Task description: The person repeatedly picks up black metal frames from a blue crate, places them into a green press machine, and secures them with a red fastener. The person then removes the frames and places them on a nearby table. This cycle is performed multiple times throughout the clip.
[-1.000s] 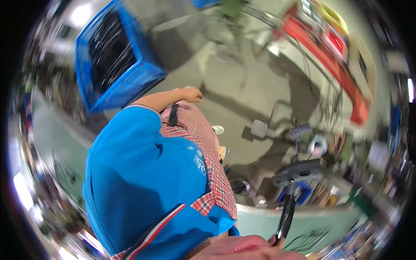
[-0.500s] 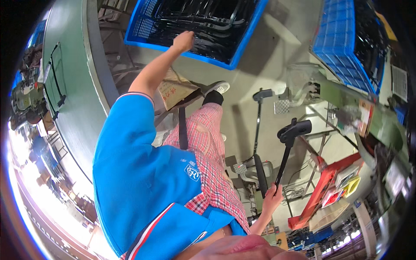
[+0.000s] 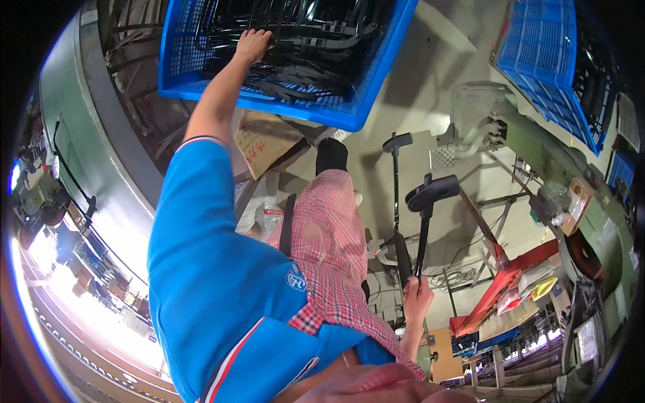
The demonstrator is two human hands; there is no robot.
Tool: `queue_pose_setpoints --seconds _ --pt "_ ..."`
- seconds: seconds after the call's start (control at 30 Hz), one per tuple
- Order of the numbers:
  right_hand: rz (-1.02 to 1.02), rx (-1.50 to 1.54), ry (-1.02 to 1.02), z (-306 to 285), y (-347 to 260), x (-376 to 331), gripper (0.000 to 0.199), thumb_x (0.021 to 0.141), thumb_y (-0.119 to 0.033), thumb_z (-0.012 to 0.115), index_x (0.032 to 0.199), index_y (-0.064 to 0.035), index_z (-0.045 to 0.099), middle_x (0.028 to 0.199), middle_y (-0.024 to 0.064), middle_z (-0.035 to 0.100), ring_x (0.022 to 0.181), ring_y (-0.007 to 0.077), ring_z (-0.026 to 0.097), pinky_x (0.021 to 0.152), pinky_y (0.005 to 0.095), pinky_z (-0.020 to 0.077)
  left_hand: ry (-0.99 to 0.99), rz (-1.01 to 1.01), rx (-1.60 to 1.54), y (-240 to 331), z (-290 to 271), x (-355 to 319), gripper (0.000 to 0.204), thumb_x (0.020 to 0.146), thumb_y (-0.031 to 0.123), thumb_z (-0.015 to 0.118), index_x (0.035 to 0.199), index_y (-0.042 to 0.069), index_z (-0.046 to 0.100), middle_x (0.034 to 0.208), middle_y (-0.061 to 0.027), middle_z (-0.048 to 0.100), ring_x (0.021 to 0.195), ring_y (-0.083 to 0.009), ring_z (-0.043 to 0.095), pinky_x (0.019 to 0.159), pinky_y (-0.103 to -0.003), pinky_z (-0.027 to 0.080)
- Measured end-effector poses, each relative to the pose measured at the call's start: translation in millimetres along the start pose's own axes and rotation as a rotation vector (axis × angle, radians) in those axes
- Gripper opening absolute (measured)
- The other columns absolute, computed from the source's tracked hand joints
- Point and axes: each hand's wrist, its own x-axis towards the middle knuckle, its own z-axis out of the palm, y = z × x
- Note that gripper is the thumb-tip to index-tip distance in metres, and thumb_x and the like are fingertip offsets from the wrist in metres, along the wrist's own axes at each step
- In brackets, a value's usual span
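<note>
My left hand (image 3: 254, 46) reaches over the near side of a blue plastic crate (image 3: 262, 107). Its fingers curl down onto one of the black bent metal tubes (image 3: 329, 41) piled inside; the fingertips are partly hidden. Low on the right, my right hand (image 3: 418, 299) is closed around the thin end of a black rod with a T-shaped head (image 3: 432, 193). Beside it stands a second black rod with a smaller T-shaped head (image 3: 397, 142) and a thick dark sleeve (image 3: 403, 258). Whether my right hand grips this one too, I cannot tell.
At the left runs a long green-topped table (image 3: 84, 144) with a thin black rod on it. A second blue crate (image 3: 541, 67) of black parts stands at the far right, beside green machinery (image 3: 551, 154). Below that is a red metal frame (image 3: 487, 302). A cardboard box (image 3: 262, 144) sits near my legs.
My left hand has moved left and farther into the crate, among the black tubes. The crate appears nearer and more to the left. My right hand still holds the rod, now slightly more upright.
</note>
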Motion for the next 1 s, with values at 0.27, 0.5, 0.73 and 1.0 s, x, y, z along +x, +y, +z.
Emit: queue_pose_setpoints --seconds 0.27,0.5,0.73,1.0 --pt "-0.324 -0.041 0.36 -59 21 19 0.019 0.096 -0.017 0.054 0.098 -0.0001 0.062 0.066 0.014 0.053 0.058 0.0236 0.05 0.055 0.0331 0.0413 0.459 0.112 -0.383 79 -312 -64 0.023 0.097 0.031 0.054 0.101 0.009 0.058 0.081 -0.0171 0.066 0.075 -0.0396 0.064 0.06 -0.049 0.049" --pt "-0.474 0.064 0.454 -114 16 1 0.016 0.093 -0.013 0.057 0.101 0.0003 0.062 0.075 0.0194 0.06 0.062 0.0352 0.057 0.058 0.0371 0.0455 0.263 0.385 -0.816 238 -456 -144 0.014 0.094 0.015 0.06 0.096 0.001 0.059 0.067 -0.0229 0.056 0.062 -0.0383 0.06 0.054 -0.04 0.045" --pt "-0.762 0.141 0.53 -158 23 19 0.018 0.088 -0.013 0.064 0.102 -0.0011 0.064 0.082 0.0193 0.065 0.071 0.036 0.063 0.062 0.0394 0.0487 0.037 0.725 -0.481 410 -440 -133 0.019 0.092 0.025 0.061 0.094 0.006 0.062 0.08 -0.0194 0.063 0.076 -0.0416 0.061 0.065 -0.047 0.049" --pt "-0.765 0.081 0.584 -240 30 70 0.045 0.089 -0.024 0.065 0.13 -0.0105 0.053 0.074 0.0201 0.065 0.069 0.0413 0.063 0.061 0.0484 0.0492 -0.013 0.982 -0.359 571 -459 -129 0.03 0.093 0.036 0.057 0.104 0.011 0.069 0.085 -0.0148 0.068 0.077 -0.0357 0.066 0.068 -0.045 0.053"
